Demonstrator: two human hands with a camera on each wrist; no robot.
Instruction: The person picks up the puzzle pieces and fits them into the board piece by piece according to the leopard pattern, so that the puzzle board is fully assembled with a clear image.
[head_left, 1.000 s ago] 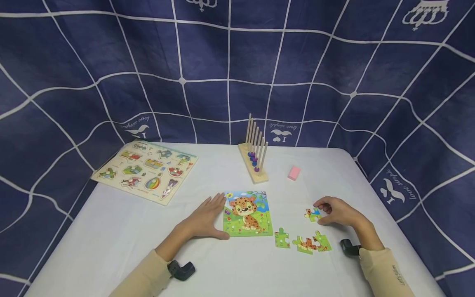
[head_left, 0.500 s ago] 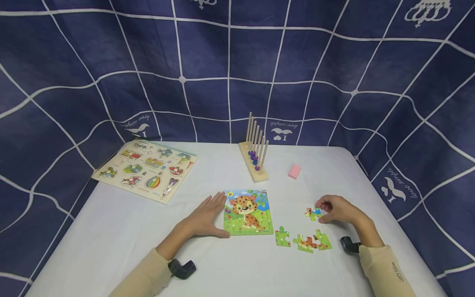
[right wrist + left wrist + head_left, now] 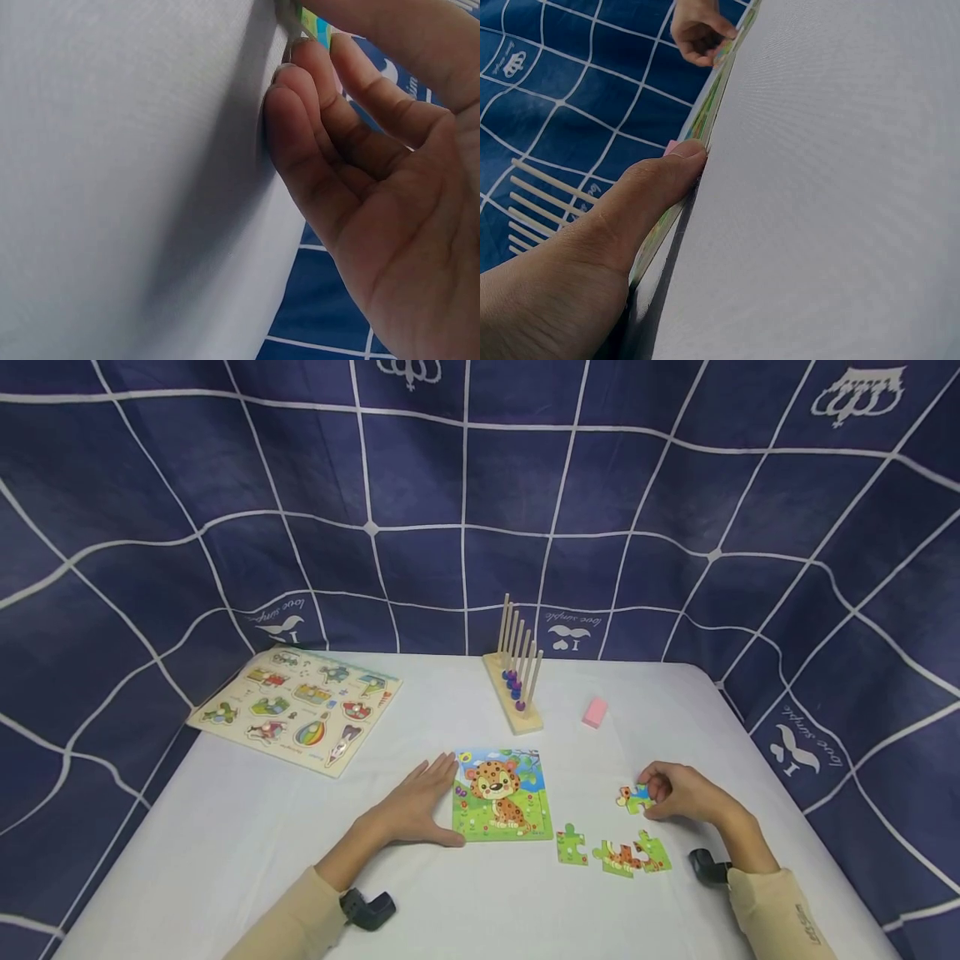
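A flat blue-green jigsaw piece is pinched by the right hand, a square leopard-picture board is touched by the outspread left hand, and three flat green-patterned pieces between seem left unplaced.

Staged recording corner with toys; home or studio, can't tell. Navy drape with white grid lines and printed crowns screens it from 9 through 12 to 3 o'clock. Tabletop white, cloth-like, faint creases. Toys, clock centred on leopard jigsaw: picture puzzle board at 10, wooden rod stand with beads at 12, pink block at 2. Person wears 2 black wrist cameras.
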